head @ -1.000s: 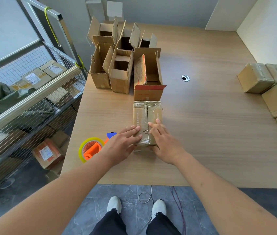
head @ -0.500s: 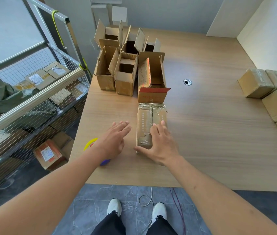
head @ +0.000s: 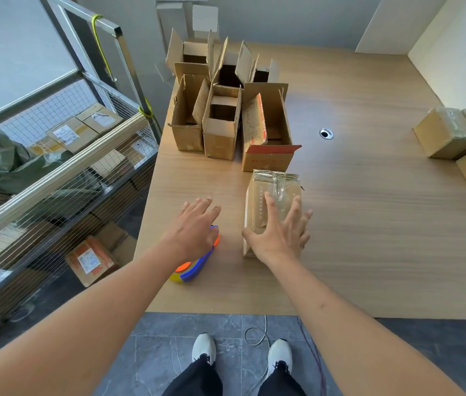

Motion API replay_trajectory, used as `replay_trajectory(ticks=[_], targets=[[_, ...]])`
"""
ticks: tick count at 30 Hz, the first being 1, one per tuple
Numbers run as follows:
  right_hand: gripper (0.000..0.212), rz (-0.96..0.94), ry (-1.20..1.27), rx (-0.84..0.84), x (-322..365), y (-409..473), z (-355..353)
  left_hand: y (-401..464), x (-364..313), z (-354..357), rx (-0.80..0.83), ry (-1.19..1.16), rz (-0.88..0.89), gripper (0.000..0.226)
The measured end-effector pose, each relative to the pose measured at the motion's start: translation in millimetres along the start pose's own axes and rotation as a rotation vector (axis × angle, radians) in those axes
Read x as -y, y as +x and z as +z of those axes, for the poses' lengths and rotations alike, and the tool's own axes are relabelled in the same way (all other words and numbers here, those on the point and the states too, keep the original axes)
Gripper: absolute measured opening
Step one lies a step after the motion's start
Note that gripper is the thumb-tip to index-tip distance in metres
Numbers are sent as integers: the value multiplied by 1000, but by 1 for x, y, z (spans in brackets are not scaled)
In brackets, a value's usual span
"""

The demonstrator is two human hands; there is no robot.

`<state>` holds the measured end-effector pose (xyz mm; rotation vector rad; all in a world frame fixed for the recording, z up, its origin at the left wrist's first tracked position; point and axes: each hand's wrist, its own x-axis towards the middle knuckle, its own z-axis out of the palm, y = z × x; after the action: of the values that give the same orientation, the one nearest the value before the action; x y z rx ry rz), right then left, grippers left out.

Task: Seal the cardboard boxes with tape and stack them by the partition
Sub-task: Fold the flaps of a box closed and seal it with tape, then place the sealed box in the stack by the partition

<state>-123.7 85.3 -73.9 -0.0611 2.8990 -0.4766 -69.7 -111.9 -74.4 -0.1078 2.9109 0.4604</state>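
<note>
While flat: right hand [head: 278, 238] atop taped box [head: 274, 190]

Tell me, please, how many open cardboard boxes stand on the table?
6 open boxes: front row left, middle, right; back row left, middle, right. More may hide behind.

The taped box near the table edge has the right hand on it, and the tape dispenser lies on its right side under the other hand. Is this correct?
Not quite. The head view shows the tape dispenser to the left of the taped box, not the right. The rest holds: the right hand is on that box, and the left hand is over the dispenser.
</note>
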Motion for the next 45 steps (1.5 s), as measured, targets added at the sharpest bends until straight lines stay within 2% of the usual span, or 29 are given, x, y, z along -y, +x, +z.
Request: replay_trajectory(ticks=[3,11,17,24,34,45], targets=[[99,31,-71,36,5,3,-5,4,0,-6,9,21,17,58],[94,-21,-75,-29,1,2,-52,21,-20,-48,13,59,97,58],[95,-40,-119,-74,2,-10,-100,27,-52,-87,9,85,156,60],[94,34,-101,-142,-23,-17,-170,36,-108,-130,-43,109,283,59],[97,55,-92,-193,-127,-24,-271,48,-253,-160,-118,149,384,60],[98,55,-118,-221,-296,3,-356,92,-432,-124,-119,166,377,61]])
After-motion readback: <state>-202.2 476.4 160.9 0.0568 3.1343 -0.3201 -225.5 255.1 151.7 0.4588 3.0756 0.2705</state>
